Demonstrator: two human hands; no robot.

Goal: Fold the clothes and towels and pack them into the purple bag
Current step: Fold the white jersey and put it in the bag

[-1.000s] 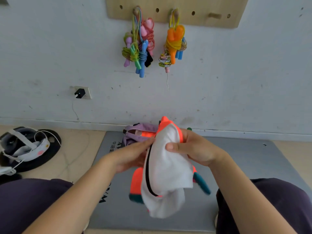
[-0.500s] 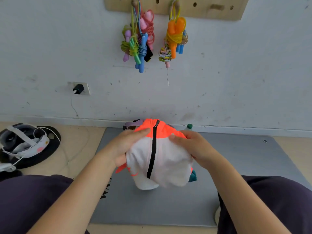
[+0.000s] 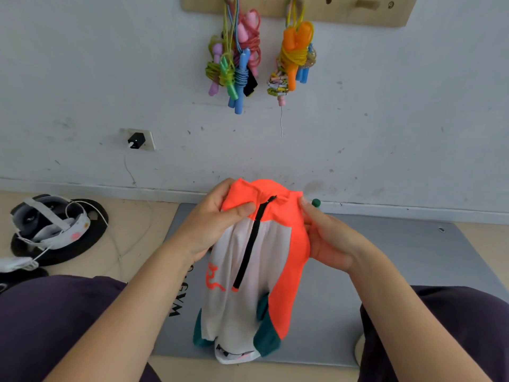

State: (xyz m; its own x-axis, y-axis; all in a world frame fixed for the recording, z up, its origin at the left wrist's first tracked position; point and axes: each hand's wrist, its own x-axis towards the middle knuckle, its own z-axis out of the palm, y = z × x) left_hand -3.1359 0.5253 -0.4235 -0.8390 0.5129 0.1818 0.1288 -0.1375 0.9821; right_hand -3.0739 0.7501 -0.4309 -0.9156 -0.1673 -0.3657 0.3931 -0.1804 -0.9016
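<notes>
From the head view, both hands hold an orange, white and teal jacket [image 3: 256, 260] up by its collar, above a grey mat [image 3: 399, 260] on the floor. The left hand [image 3: 212, 224] pinches the collar's left side, thumb across the orange cloth; the right hand [image 3: 327, 241] grips its right edge with curled fingers. A black zip runs down between the hands. Beyond them, skipping ropes [image 3: 237, 64] hang on the wall.
</notes>
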